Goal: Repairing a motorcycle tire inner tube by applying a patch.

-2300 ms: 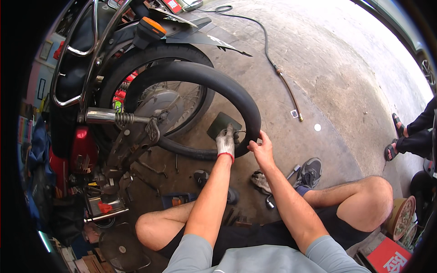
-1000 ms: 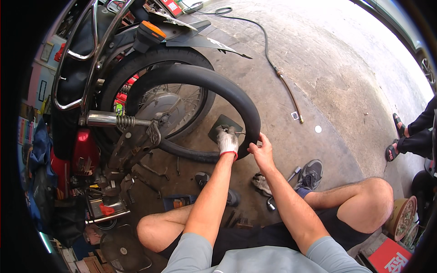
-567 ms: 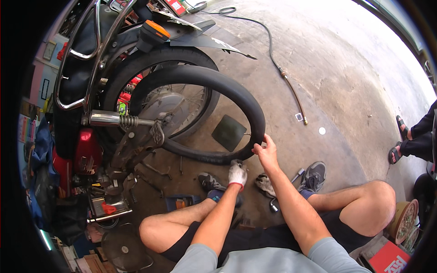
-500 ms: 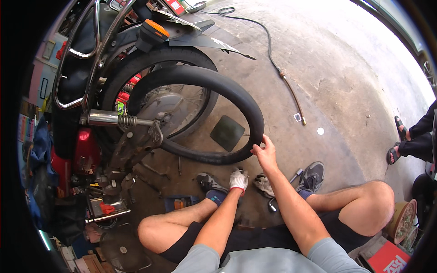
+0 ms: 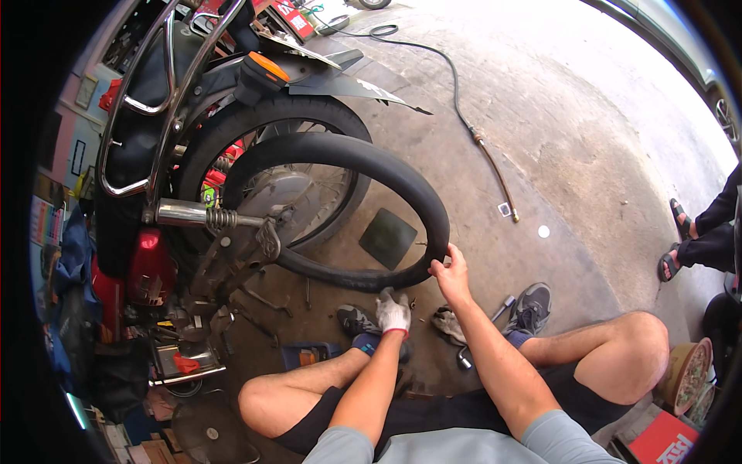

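Note:
My right hand (image 5: 451, 265), bare, grips the right side of a black inner tube (image 5: 362, 161), which stands out from the motorcycle's rear wheel (image 5: 202, 139). A short metal valve stem sticks inward from the tube near that hand. My left hand (image 5: 393, 309), in a white and grey glove with red cuff, is low over the floor just below the tube, fingers apart, with small metal bits beside it. A dark green square pad (image 5: 387, 238) lies inside the tube's ring. Between my shoes lie a crumpled glove (image 5: 449, 325) and a socket wrench (image 5: 501, 309).
The motorcycle (image 5: 151, 259) fills the left, with scattered tools, a blue tray (image 5: 301, 357) and parts. A hose (image 5: 498, 174) runs over the concrete. At right are another person's sandalled feet (image 5: 669, 263), a round container (image 5: 688, 373) and a red box (image 5: 658, 441).
My left hand has left the valve area inside the tube and moved down toward me, below the tube. My right hand stays on the tube. The view has shifted slightly.

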`<action>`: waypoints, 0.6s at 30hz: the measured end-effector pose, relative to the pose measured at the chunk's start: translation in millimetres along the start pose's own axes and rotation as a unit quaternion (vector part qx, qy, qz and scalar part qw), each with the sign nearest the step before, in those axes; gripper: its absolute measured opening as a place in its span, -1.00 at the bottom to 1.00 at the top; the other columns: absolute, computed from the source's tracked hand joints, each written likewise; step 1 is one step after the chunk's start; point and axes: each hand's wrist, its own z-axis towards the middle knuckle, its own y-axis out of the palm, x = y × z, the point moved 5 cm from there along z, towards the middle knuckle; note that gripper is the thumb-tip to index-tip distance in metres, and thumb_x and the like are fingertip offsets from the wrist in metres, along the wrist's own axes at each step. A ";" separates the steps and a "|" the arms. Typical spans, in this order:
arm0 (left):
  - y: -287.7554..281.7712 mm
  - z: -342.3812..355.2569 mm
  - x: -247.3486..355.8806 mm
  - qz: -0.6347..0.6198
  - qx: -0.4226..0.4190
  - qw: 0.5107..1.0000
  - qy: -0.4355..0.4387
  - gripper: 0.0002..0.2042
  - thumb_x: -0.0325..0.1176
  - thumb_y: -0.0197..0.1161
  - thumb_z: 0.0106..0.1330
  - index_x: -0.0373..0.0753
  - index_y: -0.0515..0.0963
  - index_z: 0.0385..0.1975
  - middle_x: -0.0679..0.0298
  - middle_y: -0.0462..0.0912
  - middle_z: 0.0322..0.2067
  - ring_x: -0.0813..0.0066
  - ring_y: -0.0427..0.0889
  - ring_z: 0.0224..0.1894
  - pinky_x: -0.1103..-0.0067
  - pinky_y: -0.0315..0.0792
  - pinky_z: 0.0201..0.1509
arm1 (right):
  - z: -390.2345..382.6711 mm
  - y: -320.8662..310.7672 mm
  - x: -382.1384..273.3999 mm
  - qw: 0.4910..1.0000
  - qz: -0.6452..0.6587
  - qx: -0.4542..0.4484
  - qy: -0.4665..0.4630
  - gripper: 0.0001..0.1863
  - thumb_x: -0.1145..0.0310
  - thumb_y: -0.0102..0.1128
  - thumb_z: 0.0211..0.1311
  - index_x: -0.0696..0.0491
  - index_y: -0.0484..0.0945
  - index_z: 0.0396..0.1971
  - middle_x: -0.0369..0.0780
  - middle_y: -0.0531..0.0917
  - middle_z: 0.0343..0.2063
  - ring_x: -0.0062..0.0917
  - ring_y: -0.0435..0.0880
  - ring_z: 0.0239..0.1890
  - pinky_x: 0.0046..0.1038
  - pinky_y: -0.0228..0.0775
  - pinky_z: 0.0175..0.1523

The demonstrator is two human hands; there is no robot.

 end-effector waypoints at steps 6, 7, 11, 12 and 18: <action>-129.2 77.6 114.3 -0.489 0.009 0.867 0.097 -0.37 -0.01 0.06 0.58 -0.33 0.23 0.45 0.05 0.34 0.44 0.22 0.38 0.42 0.27 0.35 0.38 | -2.4 3.0 1.4 0.995 -0.085 0.024 -0.055 -0.42 0.58 0.21 0.15 0.15 0.44 0.24 -0.09 0.50 0.04 -0.45 0.73 -0.26 -0.40 0.61 -0.10; -146.7 89.6 141.9 -0.586 -0.052 0.805 0.076 -0.29 0.03 0.06 0.56 -0.33 0.13 0.52 0.05 0.16 0.52 0.24 0.15 0.56 0.29 0.08 0.57 | -4.2 4.1 1.7 0.993 -0.095 0.026 -0.063 -0.41 0.59 0.21 0.15 0.13 0.44 0.25 -0.07 0.49 0.03 -0.42 0.73 -0.27 -0.37 0.61 -0.10; -209.0 89.2 231.3 -0.702 -0.113 0.696 0.102 -0.32 0.07 0.25 0.45 -0.25 0.31 0.41 0.13 0.42 0.35 0.16 0.32 0.43 0.20 0.10 0.55 | -13.8 7.3 1.6 0.991 -0.099 0.031 -0.087 -0.40 0.60 0.20 0.13 0.10 0.44 0.25 -0.05 0.48 0.02 -0.38 0.73 -0.29 -0.34 0.61 -0.11; -218.5 84.4 247.2 -0.715 -0.137 0.676 0.116 -0.35 0.06 0.29 0.43 -0.23 0.36 0.37 0.15 0.48 0.30 0.17 0.38 0.38 0.18 0.16 0.52 | -15.6 6.7 0.8 0.989 -0.108 0.033 -0.098 -0.42 0.61 0.18 0.14 0.11 0.45 0.24 -0.05 0.49 0.02 -0.39 0.74 -0.29 -0.35 0.61 -0.10; -247.4 53.6 240.3 -0.784 -0.171 0.591 0.091 -0.55 -0.01 0.43 0.31 -0.11 0.58 0.09 0.25 0.66 0.04 0.18 0.57 0.16 0.12 0.38 0.35 | -2.0 -1.2 6.8 0.998 -0.010 0.021 -0.055 -0.55 0.68 0.08 0.19 0.17 0.51 0.12 -0.16 0.60 -0.04 -0.50 0.76 -0.24 -0.44 0.63 -0.09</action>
